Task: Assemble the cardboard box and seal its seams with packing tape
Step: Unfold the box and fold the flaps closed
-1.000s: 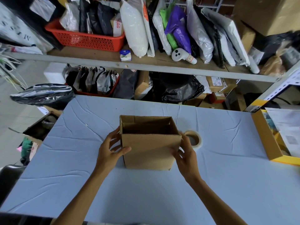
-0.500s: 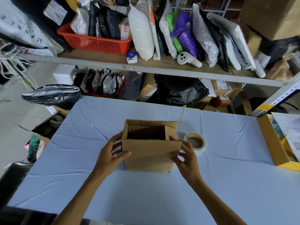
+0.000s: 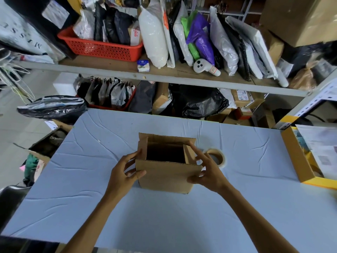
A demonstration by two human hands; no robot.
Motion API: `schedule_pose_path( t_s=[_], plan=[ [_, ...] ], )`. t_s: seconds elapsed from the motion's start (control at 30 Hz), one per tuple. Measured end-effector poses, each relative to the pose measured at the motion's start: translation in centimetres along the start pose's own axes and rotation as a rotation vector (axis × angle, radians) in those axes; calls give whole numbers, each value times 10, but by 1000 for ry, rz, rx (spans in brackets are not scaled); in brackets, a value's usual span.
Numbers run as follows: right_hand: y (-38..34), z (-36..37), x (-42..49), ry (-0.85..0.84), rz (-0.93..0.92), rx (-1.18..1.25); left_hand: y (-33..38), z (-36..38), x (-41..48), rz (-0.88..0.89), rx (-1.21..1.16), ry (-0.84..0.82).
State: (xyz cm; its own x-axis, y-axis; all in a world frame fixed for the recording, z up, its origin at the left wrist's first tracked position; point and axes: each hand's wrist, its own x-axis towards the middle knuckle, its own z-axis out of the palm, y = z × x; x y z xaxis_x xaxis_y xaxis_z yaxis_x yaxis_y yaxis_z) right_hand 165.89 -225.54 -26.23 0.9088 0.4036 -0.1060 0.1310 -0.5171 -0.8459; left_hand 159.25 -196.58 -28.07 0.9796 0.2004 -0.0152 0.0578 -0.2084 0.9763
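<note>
Two flaps (image 3: pixel 189 154) further inward; one box (image 3: pixel 167 177), left hand (image 3: pixel 123 173), right hand (image 3: pixel 208 171).

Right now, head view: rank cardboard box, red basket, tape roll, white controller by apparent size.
1. cardboard box
2. red basket; farther back, so true size unsure
3. tape roll and white controller look alike; roll partly hidden, not ranked
</note>
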Motion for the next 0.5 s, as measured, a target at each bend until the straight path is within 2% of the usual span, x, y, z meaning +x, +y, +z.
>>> schedule_pose_path(
  t_s=[0.23,0.5],
  plan=[
    [7,2,1,15,-20,62,10,2,-4,52,-24,0],
    [10,3,0,29,44,171,16,1,-3,14,-29,40]
  ],
)
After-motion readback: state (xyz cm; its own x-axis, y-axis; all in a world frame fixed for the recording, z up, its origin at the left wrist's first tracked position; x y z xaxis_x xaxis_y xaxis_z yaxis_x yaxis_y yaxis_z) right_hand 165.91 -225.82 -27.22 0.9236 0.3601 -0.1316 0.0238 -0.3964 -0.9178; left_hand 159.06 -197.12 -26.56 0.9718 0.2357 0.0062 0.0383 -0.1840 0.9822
